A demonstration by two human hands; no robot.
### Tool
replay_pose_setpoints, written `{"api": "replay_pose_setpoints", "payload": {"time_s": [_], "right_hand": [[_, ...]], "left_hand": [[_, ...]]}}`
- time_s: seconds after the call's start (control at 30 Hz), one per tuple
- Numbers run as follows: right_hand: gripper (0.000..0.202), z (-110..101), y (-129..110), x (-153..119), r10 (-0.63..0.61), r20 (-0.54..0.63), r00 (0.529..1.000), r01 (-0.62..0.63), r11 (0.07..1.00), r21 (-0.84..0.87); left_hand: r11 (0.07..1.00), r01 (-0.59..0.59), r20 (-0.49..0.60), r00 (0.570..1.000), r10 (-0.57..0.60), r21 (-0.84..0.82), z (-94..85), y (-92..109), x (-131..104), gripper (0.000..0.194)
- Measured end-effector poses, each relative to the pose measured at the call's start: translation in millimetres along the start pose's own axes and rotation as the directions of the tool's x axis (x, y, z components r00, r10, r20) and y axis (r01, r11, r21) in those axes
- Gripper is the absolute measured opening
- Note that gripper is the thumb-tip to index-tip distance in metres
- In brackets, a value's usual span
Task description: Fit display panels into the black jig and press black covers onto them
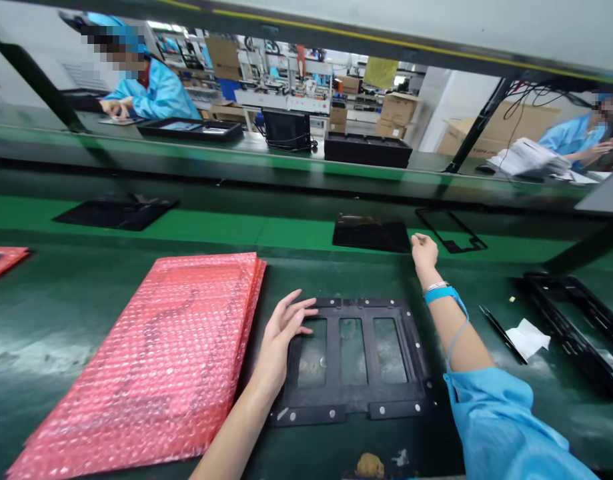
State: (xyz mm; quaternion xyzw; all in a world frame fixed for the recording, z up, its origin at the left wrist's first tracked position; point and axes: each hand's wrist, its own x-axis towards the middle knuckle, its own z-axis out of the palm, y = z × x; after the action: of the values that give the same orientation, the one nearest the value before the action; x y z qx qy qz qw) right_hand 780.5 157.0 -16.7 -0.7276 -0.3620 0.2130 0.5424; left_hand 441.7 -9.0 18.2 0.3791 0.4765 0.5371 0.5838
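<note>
My left hand point(281, 340) rests with spread fingers over the upper left corner of a black frame-like fixture point(359, 357), which has three rectangular openings and metal dots along its rim. Whether the fingertips touch it, I cannot tell. Farther out, my right hand point(425, 255) is closed, its fingers pressed together at the right end of a dark glossy panel point(370, 232) on the green ledge. What is between those fingers, if anything, is hidden. A thin black bezel point(459, 241) lies just right of that hand. A blue band circles my right wrist.
Pink bubble-wrap bags point(161, 353) are stacked on the left. Tweezers point(503, 333), a white scrap point(529, 339) and black frames point(576, 327) lie at right. Another dark panel point(116, 213) is on the ledge. Two co-workers in blue sit beyond the overhead shelf point(386, 33).
</note>
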Motion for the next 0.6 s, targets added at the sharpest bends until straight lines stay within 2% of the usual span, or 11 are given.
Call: {"api": "replay_pose_setpoints", "payload": {"time_s": [0.13,0.27,0.37,0.5,0.6], "right_hand": [[0.039,-24.5,16.1,6.5,-0.044,-0.181,0.983,-0.009,0.959,-0.283],[0.041,-42.6,27.4,13.7,-0.106,-0.251,0.962,-0.026,0.882,-0.471],[0.050,-48.8,31.2,24.3,-0.145,-0.233,0.962,-0.013,0.824,-0.567],[0.058,-47.5,33.8,40.0,-0.165,-0.145,0.976,0.027,0.747,-0.665],[0.052,-43.9,33.0,47.2,-0.137,-0.054,0.989,0.057,0.695,-0.716]], "left_hand": [[0.999,0.019,0.023,1.000,-0.020,0.045,2.7,1.0,-0.5,0.068],[0.995,0.032,0.036,0.999,-0.036,0.098,1.1,-6.0,3.3,0.064],[0.994,0.028,0.007,1.000,-0.029,0.105,-1.0,-10.4,6.2,0.063],[0.991,0.066,-0.005,0.998,-0.065,0.116,0.0,-3.5,5.4,0.060],[0.989,0.090,0.002,0.996,-0.091,0.119,1.8,3.2,3.5,0.056]]}}
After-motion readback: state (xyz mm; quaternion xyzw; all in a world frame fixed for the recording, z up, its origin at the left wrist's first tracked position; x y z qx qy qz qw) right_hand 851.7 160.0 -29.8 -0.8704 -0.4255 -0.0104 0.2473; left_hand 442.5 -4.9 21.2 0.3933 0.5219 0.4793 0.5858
